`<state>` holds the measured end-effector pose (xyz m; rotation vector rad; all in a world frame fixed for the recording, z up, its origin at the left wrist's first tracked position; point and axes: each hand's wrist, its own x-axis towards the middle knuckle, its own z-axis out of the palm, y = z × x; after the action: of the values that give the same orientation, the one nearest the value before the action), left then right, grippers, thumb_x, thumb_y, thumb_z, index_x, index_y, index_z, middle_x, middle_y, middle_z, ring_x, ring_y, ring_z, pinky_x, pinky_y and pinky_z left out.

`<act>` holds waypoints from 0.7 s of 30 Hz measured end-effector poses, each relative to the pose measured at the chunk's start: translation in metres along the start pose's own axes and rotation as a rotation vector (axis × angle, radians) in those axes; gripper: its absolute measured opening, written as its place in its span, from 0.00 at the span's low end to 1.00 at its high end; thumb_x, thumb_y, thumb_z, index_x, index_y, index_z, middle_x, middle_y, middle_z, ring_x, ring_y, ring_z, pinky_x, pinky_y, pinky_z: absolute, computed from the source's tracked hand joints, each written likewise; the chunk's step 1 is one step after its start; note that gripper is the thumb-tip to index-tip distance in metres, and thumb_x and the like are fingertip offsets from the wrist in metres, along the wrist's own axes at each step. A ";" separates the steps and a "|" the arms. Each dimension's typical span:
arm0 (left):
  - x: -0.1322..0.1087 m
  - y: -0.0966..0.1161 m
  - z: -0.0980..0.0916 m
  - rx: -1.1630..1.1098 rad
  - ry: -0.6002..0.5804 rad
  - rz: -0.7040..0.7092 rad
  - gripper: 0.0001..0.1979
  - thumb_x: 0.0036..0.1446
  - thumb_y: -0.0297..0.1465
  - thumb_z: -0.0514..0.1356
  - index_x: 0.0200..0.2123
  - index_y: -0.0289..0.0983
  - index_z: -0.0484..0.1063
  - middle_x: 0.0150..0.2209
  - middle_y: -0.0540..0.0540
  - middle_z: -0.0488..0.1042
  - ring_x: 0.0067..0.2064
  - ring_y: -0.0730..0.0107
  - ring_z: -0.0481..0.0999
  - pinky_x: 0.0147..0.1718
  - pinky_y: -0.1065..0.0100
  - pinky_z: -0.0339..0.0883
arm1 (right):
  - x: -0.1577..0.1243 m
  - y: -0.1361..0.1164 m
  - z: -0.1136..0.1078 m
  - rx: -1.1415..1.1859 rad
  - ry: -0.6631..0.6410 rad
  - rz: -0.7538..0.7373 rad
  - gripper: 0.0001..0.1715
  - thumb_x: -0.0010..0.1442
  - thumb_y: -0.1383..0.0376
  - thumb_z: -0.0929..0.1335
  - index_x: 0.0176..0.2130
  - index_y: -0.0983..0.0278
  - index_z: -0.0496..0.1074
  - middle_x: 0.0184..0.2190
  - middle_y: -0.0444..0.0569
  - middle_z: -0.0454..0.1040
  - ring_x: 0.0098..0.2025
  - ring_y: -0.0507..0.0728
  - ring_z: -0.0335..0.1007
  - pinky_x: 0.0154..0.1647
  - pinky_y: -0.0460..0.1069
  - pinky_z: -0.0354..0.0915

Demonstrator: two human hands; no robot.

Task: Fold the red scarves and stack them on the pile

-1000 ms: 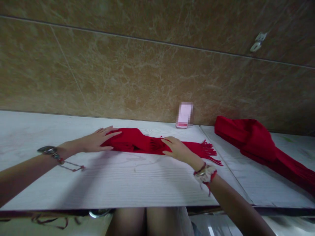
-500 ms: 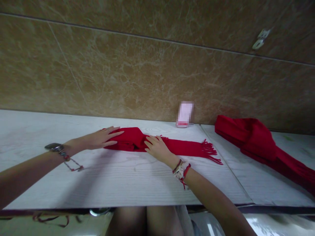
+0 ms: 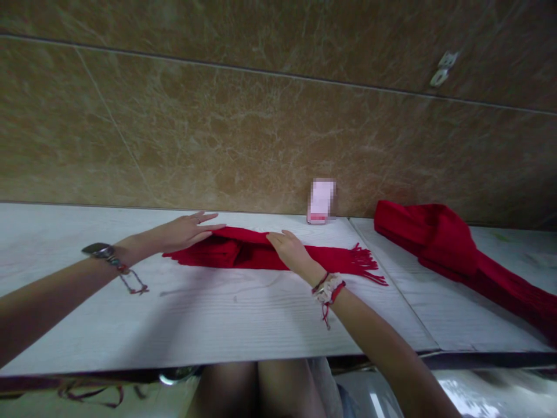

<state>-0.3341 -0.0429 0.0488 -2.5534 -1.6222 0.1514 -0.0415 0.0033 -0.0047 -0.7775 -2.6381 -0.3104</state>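
A folded red scarf (image 3: 213, 254) lies lengthwise on the white wood-grain table (image 3: 217, 313), its fringe spread at the right end. Its upper layer is raised along the far edge, showing the folded layers beneath. My left hand (image 3: 189, 230), wearing a ring and a watch, grips that raised layer between thumb and outstretched fingers. My right hand (image 3: 292, 248) pinches the same layer farther right, fingers curled over the edge. A pale scrunchie (image 3: 327, 288) and red cords circle my right wrist.
A second red scarf (image 3: 448, 238) lies folded on the right table section, past a seam. A pinkish, blurred-out phone-like object (image 3: 321, 200) leans against the brown marbled wall (image 3: 217, 128). A small white fixture (image 3: 442, 69) is on the wall. My legs show below the table edge.
Both hands have gone from lying on the scarf to lifting its upper layer at the far edge. The right hand has shifted slightly right. The view has tilted a little.
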 end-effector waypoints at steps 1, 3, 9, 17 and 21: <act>0.007 0.006 -0.007 0.008 0.036 0.018 0.23 0.64 0.38 0.37 0.59 0.44 0.58 0.62 0.47 0.53 0.59 0.57 0.56 0.56 0.59 0.49 | -0.005 0.012 -0.007 -0.013 0.036 0.020 0.20 0.58 0.78 0.57 0.47 0.69 0.69 0.47 0.56 0.72 0.48 0.56 0.68 0.53 0.55 0.60; 0.022 0.024 -0.019 0.014 0.073 0.071 0.22 0.64 0.39 0.39 0.59 0.45 0.57 0.62 0.48 0.53 0.59 0.59 0.56 0.56 0.61 0.48 | -0.021 0.038 -0.023 -0.051 0.097 0.064 0.22 0.57 0.78 0.57 0.47 0.69 0.69 0.48 0.57 0.72 0.48 0.58 0.68 0.52 0.55 0.61; 0.048 0.078 -0.015 0.066 -0.118 0.102 0.31 0.56 0.37 0.55 0.62 0.42 0.50 0.62 0.42 0.52 0.61 0.51 0.52 0.53 0.56 0.53 | -0.096 0.105 -0.058 -0.171 0.153 0.132 0.25 0.55 0.79 0.56 0.47 0.68 0.70 0.46 0.55 0.73 0.47 0.58 0.69 0.51 0.56 0.62; 0.056 0.070 0.011 -0.027 -0.087 0.238 0.32 0.55 0.16 0.43 0.58 0.49 0.57 0.57 0.49 0.63 0.53 0.66 0.66 0.50 0.66 0.57 | -0.153 0.114 -0.035 -0.125 -0.140 0.155 0.26 0.51 0.79 0.59 0.47 0.65 0.71 0.47 0.54 0.73 0.49 0.59 0.68 0.50 0.56 0.63; 0.053 0.059 0.010 -0.065 -0.082 0.212 0.29 0.57 0.19 0.46 0.59 0.48 0.57 0.58 0.48 0.61 0.56 0.65 0.62 0.53 0.66 0.55 | -0.159 0.118 -0.033 -0.102 -0.165 0.161 0.27 0.51 0.79 0.58 0.48 0.65 0.71 0.47 0.53 0.73 0.49 0.58 0.68 0.50 0.56 0.64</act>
<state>-0.2607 -0.0196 0.0286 -2.7999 -1.4002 0.2278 0.1575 0.0143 -0.0279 -1.0848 -2.7060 -0.3522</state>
